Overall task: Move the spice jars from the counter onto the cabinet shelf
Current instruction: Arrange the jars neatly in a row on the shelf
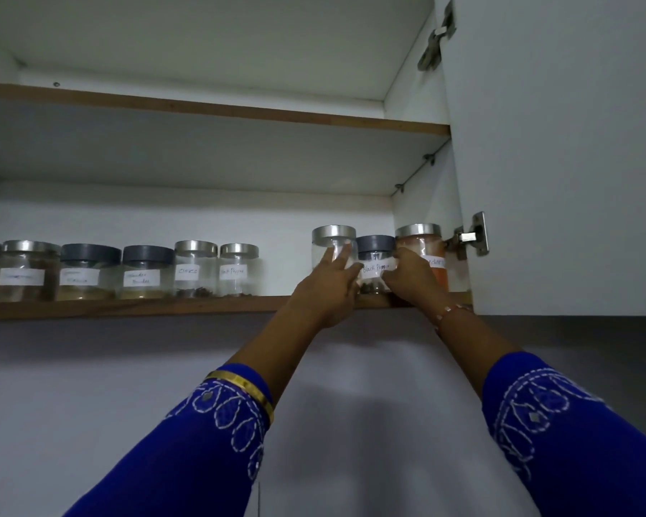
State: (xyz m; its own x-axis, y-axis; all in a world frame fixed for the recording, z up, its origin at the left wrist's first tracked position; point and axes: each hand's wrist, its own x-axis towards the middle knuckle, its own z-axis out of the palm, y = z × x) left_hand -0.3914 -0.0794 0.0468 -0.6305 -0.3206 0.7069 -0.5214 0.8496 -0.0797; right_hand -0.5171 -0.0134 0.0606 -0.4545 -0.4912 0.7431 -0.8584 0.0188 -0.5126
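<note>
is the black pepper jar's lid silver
No, the black pepper jar has a dark grey lid; the jars either side have silver ones.

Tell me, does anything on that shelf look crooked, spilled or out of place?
Nothing is spilled or tipped. The glass spice jars stand upright along the brown wooden shelf. One oddity is an open gap between the steel-lidded jar labelled pepper and the clear steel-lidded jar that the left hand touches.

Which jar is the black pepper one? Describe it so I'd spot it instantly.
Look at the open white cabinet's lower wooden shelf, right end, beside the door hinge. Between two taller silver-lidded glass jars stands a shorter glass jar with a dark grey lid, its white label handwritten "Black Pepper".
</note>
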